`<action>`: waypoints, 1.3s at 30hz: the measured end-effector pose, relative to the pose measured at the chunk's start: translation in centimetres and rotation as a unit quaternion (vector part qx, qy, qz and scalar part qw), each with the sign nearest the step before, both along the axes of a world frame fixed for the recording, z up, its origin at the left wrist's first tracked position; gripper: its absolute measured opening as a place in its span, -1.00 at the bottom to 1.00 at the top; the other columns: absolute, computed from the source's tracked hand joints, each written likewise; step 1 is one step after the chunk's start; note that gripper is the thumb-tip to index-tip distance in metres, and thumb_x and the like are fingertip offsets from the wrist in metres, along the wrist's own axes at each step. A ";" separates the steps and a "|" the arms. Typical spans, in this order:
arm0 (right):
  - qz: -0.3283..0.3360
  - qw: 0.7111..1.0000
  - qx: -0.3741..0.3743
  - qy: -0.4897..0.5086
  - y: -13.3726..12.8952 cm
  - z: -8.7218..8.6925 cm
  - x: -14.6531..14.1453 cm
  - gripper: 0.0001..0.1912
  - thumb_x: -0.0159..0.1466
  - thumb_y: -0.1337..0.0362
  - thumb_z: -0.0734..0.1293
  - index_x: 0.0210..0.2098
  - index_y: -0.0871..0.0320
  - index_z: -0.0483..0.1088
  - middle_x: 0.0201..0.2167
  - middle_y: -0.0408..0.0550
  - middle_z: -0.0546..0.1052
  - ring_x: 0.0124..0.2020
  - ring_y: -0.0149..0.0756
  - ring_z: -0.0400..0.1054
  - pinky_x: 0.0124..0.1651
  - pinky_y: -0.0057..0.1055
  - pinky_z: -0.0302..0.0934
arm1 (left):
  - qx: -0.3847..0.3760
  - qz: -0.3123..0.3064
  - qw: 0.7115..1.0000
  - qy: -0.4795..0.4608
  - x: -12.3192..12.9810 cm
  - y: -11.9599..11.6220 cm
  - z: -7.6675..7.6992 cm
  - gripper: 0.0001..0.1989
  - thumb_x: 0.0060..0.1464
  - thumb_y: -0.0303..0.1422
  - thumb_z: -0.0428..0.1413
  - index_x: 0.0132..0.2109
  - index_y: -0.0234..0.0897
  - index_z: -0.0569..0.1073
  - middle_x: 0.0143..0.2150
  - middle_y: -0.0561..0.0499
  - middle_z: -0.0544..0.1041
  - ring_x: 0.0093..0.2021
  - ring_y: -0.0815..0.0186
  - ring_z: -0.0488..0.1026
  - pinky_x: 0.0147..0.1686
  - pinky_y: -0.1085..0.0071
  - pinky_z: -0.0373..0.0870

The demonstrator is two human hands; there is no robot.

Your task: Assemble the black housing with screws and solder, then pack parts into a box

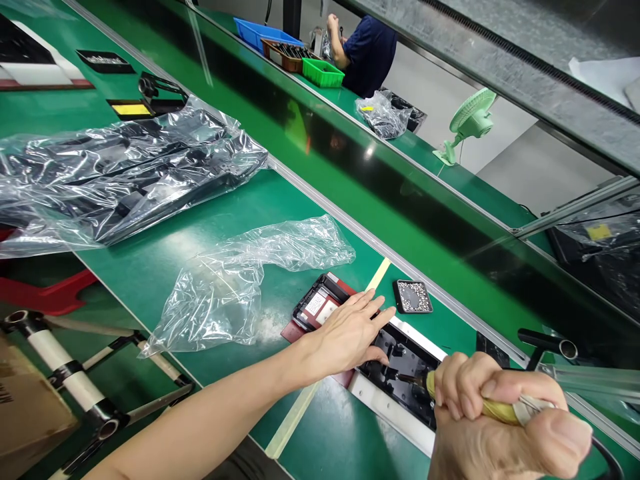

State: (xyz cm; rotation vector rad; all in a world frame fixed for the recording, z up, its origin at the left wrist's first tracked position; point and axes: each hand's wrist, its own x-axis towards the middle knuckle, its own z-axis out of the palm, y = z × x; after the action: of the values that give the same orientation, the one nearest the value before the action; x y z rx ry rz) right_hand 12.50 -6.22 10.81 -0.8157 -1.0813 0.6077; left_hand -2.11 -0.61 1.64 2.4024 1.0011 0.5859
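My left hand lies flat with its fingers stretched out across a long black plastic housing, holding nothing. The housing rests in a white fixture on the bench. In my right hand is a screwdriver with a yellow grip, its fingers wrapped round it. The screwdriver's dark shaft points left into the housing, close to my left thumb; whether its tip touches a screw is too small to tell. Left of my left hand, a black frame piece with a white label sits on a dark red base.
A small black tray of screws stands beyond the housing. Clear plastic bags and a large wrapped black part lie to the left. Across the green conveyor, a co-worker stands near bins and a green fan.
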 end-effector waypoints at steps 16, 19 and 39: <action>0.004 1.000 0.008 -0.006 0.0 -0.1 0.1 -0.65 0.32 0.10 0.22 -0.51 0.15 0.36 -0.78 -0.30 0.20 -0.82 -0.50 0.00 -0.76 -0.54 0.01 | 0.001 0.000 1.000 -0.003 -0.1 -0.1 -0.1 -0.16 0.09 -0.04 0.35 0.38 -0.28 0.23 0.43 -0.31 0.30 0.50 -0.13 0.11 0.42 -0.01 0.14; 0.013 1.000 0.011 -0.008 0.0 -0.1 0.2 -0.64 0.33 0.11 0.19 -0.50 0.15 0.37 -0.78 -0.29 0.20 -0.82 -0.49 0.00 -0.77 -0.54 0.02 | -0.001 -0.001 1.000 -0.005 -0.1 -0.1 -0.1 -0.16 0.10 -0.05 0.35 0.38 -0.26 0.23 0.42 -0.30 0.30 0.50 -0.12 0.11 0.42 -0.01 0.14; 0.013 1.000 -0.012 -0.002 -0.5 -0.2 0.6 -0.65 0.34 0.12 0.14 -0.48 0.13 0.35 -0.76 -0.29 0.20 -0.79 -0.49 -0.03 -0.75 -0.52 0.01 | 0.002 0.001 1.000 0.004 0.2 -0.1 -0.4 -0.16 0.10 -0.02 0.33 0.38 -0.29 0.24 0.41 -0.30 0.31 0.49 -0.14 0.11 0.43 0.01 0.14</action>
State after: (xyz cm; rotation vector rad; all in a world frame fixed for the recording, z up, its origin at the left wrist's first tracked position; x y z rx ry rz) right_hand 13.06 -6.69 10.64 -0.8255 -1.0922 0.6416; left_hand -1.93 -0.74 1.23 2.4090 1.0074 0.5801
